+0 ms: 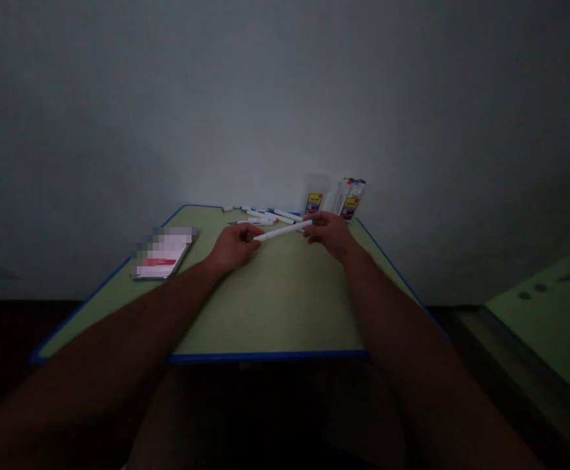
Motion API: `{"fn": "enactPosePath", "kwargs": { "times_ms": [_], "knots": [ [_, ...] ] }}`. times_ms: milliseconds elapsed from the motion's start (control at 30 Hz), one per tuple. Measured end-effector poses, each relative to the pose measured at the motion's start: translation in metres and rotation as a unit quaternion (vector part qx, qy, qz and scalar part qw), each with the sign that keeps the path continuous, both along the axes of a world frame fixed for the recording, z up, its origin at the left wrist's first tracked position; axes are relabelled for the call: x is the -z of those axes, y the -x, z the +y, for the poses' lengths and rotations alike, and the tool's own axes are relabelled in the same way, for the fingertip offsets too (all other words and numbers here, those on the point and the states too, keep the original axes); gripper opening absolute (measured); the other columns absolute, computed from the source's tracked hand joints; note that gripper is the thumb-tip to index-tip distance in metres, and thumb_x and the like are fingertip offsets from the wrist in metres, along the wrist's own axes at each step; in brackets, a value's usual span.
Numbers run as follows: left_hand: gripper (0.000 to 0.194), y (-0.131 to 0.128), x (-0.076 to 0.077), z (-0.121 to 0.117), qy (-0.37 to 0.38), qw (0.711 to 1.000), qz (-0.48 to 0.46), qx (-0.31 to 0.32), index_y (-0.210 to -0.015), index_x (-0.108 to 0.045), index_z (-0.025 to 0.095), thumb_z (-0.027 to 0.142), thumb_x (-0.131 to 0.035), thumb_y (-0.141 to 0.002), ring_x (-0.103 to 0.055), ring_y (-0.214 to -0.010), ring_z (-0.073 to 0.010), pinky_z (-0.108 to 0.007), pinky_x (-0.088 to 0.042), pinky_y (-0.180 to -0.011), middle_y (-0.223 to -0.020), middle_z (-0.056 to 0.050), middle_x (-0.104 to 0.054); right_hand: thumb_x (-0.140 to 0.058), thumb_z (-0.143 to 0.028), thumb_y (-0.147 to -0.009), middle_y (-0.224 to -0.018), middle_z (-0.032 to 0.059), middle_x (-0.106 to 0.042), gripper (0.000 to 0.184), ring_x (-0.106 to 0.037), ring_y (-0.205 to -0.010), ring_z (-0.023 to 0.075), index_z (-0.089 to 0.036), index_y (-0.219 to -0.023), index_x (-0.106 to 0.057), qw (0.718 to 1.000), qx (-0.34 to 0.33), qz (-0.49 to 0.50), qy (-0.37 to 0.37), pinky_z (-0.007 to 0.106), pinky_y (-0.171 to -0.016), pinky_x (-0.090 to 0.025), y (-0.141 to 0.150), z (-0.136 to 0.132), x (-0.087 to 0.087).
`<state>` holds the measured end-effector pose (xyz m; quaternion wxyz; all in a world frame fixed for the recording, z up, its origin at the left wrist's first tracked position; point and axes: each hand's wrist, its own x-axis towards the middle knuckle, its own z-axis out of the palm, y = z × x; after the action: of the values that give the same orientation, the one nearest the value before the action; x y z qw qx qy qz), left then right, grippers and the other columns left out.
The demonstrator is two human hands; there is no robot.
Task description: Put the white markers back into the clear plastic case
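A white marker (285, 231) is held level between both hands, just above the table. My left hand (236, 246) pinches its left end with the fingertips. At the other end, where a bit of green shows, my right hand (330, 232) grips it between thumb and fingers. Behind the marker, several loose white markers (288, 215) lie in a heap near the table's far edge, one with an orange band. My right hand partly covers the space in front of two clear cases at the back.
An upright clear case (315, 187) and a second case full of coloured-tip markers (352, 194) stand against the wall. On the left lies a phone-like device (164, 254), its screen blurred. The light green table (275, 313) has a blue edge.
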<state>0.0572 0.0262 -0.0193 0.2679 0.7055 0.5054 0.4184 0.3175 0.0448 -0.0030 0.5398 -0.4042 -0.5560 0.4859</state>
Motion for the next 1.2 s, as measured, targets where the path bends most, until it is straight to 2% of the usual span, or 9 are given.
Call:
{"fn": "enactPosePath", "kwargs": {
  "times_ms": [100, 300, 533, 733, 833, 1033, 1133, 1200],
  "knots": [
    [0.027, 0.0, -0.001, 0.0, -0.026, 0.999, 0.029, -0.011, -0.096, -0.075, 0.018, 0.022, -0.069, -0.069, -0.056, -0.068, -0.0156, -0.03, -0.044, -0.066, -0.076, -0.001, -0.067, -0.084, -0.019, -0.053, -0.072, 0.0003, -0.069, 0.038, -0.065, -0.061, 0.0134, -0.016, -0.087, -0.067, 1.0, -0.011, 0.0, -0.001, 0.024, -0.052, -0.053, 0.0, 0.0, 0.001],
    [0.024, 0.0, -0.002, 0.001, -0.047, 0.999, 0.026, -0.005, -0.093, -0.072, 0.019, 0.021, -0.068, -0.069, -0.059, -0.076, -0.0175, -0.032, -0.046, -0.074, -0.084, -0.002, -0.07, -0.085, -0.022, -0.053, -0.07, -0.0019, -0.068, 0.039, -0.064, -0.062, 0.0127, -0.018, -0.088, -0.067, 1.0, -0.025, -0.001, -0.013, 0.024, -0.053, -0.053, 0.0, 0.0, 0.001],
    [0.024, -0.001, -0.001, 0.001, -0.038, 0.999, 0.034, -0.012, -0.093, -0.071, 0.019, 0.021, -0.068, -0.07, -0.06, -0.076, -0.0175, -0.032, -0.047, -0.074, -0.087, -0.003, -0.07, -0.085, -0.025, -0.055, -0.069, -0.0051, -0.065, 0.038, -0.062, -0.061, 0.0107, -0.02, -0.087, -0.065, 0.999, -0.036, 0.004, -0.033, 0.022, -0.053, -0.052, 0.003, -0.006, -0.005],
    [0.019, 0.0, 0.001, 0.004, -0.044, 0.998, 0.047, -0.013, -0.087, -0.069, 0.02, 0.024, -0.067, -0.069, -0.06, -0.076, -0.0182, -0.031, -0.046, -0.073, -0.083, -0.002, -0.07, -0.085, -0.024, -0.056, -0.068, -0.0057, -0.064, 0.032, -0.059, -0.057, 0.0093, -0.021, -0.082, -0.066, 0.99, -0.115, -0.007, -0.082, 0.024, -0.054, -0.054, 0.027, -0.023, -0.02],
    [0.017, 0.0, 0.002, 0.004, -0.048, 0.998, 0.048, -0.015, -0.086, -0.068, 0.019, 0.025, -0.067, -0.07, -0.061, -0.077, -0.0186, -0.031, -0.046, -0.074, -0.082, -0.002, -0.069, -0.085, -0.025, -0.058, -0.068, -0.0052, -0.063, 0.03, -0.059, -0.057, 0.0097, -0.022, -0.081, -0.067, 0.987, -0.129, -0.028, -0.086, 0.024, -0.055, -0.054, 0.034, -0.028, -0.022],
    [0.02, -0.001, 0.002, 0.003, -0.042, 0.997, 0.051, -0.025, -0.087, -0.07, 0.019, 0.024, -0.068, -0.069, -0.062, -0.078, -0.0194, -0.032, -0.048, -0.075, -0.084, -0.003, -0.071, -0.085, -0.029, -0.058, -0.069, -0.0058, -0.061, 0.032, -0.058, -0.059, 0.0094, -0.022, -0.084, -0.067, 0.991, -0.108, -0.024, -0.081, 0.024, -0.055, -0.054, 0.03, -0.024, -0.02],
    [0.023, -0.002, 0.002, 0.002, -0.034, 0.998, 0.051, -0.003, -0.093, -0.072, 0.019, 0.026, -0.067, -0.071, -0.065, -0.083, -0.0204, -0.033, -0.05, -0.08, -0.09, -0.004, -0.073, -0.084, -0.036, -0.061, -0.072, -0.0057, -0.062, 0.035, -0.059, -0.06, 0.0095, -0.023, -0.088, -0.065, 0.995, -0.059, -0.002, -0.078, 0.023, -0.054, -0.054, 0.028, -0.02, -0.019],
    [0.033, -0.002, 0.003, 0.002, -0.022, 0.998, 0.054, 0.022, -0.103, -0.073, 0.019, 0.03, -0.067, -0.073, -0.067, -0.087, -0.0215, -0.034, -0.051, -0.083, -0.097, -0.006, -0.075, -0.083, -0.04, -0.063, -0.074, -0.0051, -0.062, 0.037, -0.061, -0.062, 0.0101, -0.023, -0.09, -0.064, 0.997, -0.011, 0.013, -0.078, 0.022, -0.053, -0.053, 0.027, -0.018, -0.019]
  ]
}}
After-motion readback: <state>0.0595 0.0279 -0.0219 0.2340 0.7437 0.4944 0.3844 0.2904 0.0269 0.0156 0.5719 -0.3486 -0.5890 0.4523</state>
